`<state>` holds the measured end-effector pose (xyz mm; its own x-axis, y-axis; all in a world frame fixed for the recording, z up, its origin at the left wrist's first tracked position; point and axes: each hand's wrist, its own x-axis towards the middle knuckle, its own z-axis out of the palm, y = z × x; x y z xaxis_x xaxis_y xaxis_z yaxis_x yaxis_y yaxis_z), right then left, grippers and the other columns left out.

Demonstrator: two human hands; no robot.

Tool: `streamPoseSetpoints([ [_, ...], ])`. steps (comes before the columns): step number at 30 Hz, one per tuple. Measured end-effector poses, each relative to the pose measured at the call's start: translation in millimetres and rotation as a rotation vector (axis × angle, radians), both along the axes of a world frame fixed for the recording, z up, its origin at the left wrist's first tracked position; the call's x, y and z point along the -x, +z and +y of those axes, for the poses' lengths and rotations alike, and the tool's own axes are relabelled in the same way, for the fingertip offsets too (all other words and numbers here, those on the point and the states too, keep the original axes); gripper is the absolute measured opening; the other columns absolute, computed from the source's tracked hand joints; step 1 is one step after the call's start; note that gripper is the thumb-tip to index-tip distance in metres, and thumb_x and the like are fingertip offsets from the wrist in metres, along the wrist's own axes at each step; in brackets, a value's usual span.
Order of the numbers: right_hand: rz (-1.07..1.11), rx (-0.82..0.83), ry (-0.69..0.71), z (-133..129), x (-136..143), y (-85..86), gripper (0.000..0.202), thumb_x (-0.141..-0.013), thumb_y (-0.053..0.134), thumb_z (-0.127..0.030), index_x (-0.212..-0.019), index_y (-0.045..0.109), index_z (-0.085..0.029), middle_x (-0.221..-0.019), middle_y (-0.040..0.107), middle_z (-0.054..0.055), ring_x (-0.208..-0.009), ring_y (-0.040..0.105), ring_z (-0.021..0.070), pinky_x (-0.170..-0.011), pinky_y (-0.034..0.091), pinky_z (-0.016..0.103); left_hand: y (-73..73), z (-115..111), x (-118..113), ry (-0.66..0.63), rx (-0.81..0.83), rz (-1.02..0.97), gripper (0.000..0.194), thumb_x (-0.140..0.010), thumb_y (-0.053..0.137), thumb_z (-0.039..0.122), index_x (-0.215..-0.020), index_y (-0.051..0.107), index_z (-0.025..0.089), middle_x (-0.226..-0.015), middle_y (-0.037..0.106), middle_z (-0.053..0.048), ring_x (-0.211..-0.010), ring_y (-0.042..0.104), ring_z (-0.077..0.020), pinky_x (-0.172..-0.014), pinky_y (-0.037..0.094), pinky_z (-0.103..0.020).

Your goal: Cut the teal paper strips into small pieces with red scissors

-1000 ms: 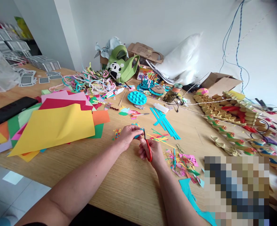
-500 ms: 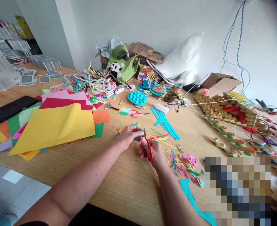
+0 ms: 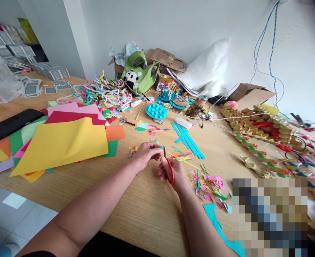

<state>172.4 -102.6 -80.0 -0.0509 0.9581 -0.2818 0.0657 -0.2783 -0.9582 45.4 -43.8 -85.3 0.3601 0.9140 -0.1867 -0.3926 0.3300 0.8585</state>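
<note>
My right hand [image 3: 175,174] is closed around red-handled scissors [image 3: 170,171], their dark blades pointing away from me. To its left, my left hand [image 3: 147,155] pinches a small piece of blue paper [image 3: 161,147], mostly hidden by the fingers, right beside the blades. Whether the blades touch the paper is too small to tell. Beyond the left hand lie tiny coloured paper bits [image 3: 133,151]. Thin yellow and red paper strips [image 3: 180,156] lie just past the scissors, with longer blue strips [image 3: 188,141] farther off.
Coloured paper sheets [image 3: 63,146] are stacked at the left beside a black case [image 3: 14,123]. Scraps [image 3: 207,185] and a blue offcut [image 3: 216,225] lie to the right. Farther back are a blue scalloped disc [image 3: 156,111], a glue bottle [image 3: 183,122], pipe cleaners [image 3: 98,92] and egg-carton pieces [image 3: 259,128].
Less blue paper shows at my left fingertips, and those fingers have shifted slightly. The right hand with the scissors stays in nearly the same place.
</note>
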Motion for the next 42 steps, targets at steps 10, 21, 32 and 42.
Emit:
streamPoseSetpoints([
  [10, 0.003, 0.010, 0.025, -0.3, 0.0, -0.7, 0.053, -0.069, 0.060, -0.068, -0.061, 0.054, -0.015, -0.045, 0.060, 0.002, -0.032, 0.053, 0.0097, -0.032, 0.039, 0.017, -4.8, 3.6, 0.8, 0.045, 0.024, -0.033, 0.021, -0.058, 0.075, 0.025, -0.068, 0.061, 0.013, -0.056, 0.057, 0.002, -0.050, 0.050, -0.0067, -0.052, 0.039, -0.021],
  [21, 0.008, 0.020, 0.040, -0.1, 0.4, -0.5, 0.054, -0.068, 0.060, -0.068, -0.060, 0.054, -0.015, -0.047, 0.061, 0.002, -0.032, 0.053, 0.0097, -0.032, 0.040, 0.018, -2.7, 2.5, 0.9, 0.021, 0.028, -0.009, 0.020, -0.060, 0.074, 0.027, -0.062, 0.060, 0.012, -0.058, 0.060, -0.001, -0.050, 0.050, -0.0068, -0.053, 0.040, -0.021],
  [32, 0.019, 0.013, 0.034, -0.1, -1.1, -0.2, 0.055, -0.068, 0.060, -0.069, -0.062, 0.055, -0.015, -0.047, 0.061, 0.002, -0.032, 0.053, 0.0100, -0.033, 0.041, 0.018, -1.2, 1.0, 1.5, -0.029, 0.000, 0.007, 0.017, -0.061, 0.071, 0.025, -0.059, 0.059, 0.013, -0.056, 0.059, -0.001, -0.049, 0.049, -0.0069, -0.052, 0.039, -0.021],
  [42, 0.028, 0.012, 0.035, 0.0, -1.6, -0.2, 0.053, -0.068, 0.062, -0.067, -0.062, 0.056, -0.015, -0.047, 0.061, 0.003, -0.033, 0.055, 0.0106, -0.033, 0.041, 0.018, -2.6, 1.4, 2.1, -0.057, -0.014, 0.017, 0.014, -0.062, 0.069, 0.024, -0.059, 0.060, 0.013, -0.058, 0.061, -0.001, -0.049, 0.050, -0.0068, -0.054, 0.040, -0.022],
])
